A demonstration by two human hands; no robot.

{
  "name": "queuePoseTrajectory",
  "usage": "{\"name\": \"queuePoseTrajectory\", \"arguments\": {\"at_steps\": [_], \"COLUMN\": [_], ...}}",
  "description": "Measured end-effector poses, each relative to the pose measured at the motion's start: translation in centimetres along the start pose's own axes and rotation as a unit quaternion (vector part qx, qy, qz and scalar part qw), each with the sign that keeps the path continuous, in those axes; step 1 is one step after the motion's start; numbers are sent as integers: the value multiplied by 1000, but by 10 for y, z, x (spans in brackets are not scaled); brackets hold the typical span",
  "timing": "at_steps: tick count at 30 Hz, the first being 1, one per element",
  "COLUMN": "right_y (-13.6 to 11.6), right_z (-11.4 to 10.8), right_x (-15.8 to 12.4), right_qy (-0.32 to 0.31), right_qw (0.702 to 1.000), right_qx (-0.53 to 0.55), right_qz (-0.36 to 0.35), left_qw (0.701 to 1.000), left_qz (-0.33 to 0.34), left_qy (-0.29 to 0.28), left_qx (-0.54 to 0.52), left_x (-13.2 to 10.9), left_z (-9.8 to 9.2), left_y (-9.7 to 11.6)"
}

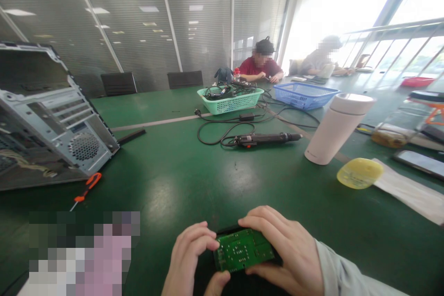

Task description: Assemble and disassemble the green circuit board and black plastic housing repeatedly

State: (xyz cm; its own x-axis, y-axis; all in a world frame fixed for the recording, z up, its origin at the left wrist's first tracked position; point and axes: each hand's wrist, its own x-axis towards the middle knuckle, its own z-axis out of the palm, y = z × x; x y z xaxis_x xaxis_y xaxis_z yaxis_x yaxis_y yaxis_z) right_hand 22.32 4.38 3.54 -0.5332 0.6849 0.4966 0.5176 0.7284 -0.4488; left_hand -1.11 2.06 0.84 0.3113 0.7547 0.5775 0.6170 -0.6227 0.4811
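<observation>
Low in the middle of the view, a small green circuit board [244, 249] with bright solder points lies in what looks like a dark casing, whose edge shows behind and to the right. My right hand [282, 247] wraps round its right end, fingers on the far edge and thumb on the near one. At its left end my left hand [197, 254] grips the edge, fingertips above and thumb below. The underside of the board is hidden. Beyond my hands lies a black electric screwdriver [267, 139] with its cord.
An open metal computer case [79, 136] stands on the left, near an orange-handled tool [88, 187]. A green basket of cables [231, 104], a blue basket [301, 101], a tumbler [338, 127] and a yellow object [360, 173] are farther off. Two people sit at the far end.
</observation>
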Motion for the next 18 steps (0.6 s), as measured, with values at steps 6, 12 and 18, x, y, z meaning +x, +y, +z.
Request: {"name": "queuePoseTrajectory", "arguments": {"at_steps": [6, 12, 18], "right_y": [-4, -5, -6], "right_z": [-3, -1, 9], "right_x": [3, 3, -1], "right_qy": [49, 83, 144], "right_qw": [998, 989, 964], "right_qx": [-1, -86, -158], "right_qz": [-30, -92, -160], "left_qw": [1000, 993, 967], "left_qz": [25, 44, 156], "left_qy": [10, 5, -9], "left_qx": [2, 106, 203], "left_x": [-1, 0, -1], "left_z": [-3, -2, -4], "left_y": [-3, 7, 3]}}
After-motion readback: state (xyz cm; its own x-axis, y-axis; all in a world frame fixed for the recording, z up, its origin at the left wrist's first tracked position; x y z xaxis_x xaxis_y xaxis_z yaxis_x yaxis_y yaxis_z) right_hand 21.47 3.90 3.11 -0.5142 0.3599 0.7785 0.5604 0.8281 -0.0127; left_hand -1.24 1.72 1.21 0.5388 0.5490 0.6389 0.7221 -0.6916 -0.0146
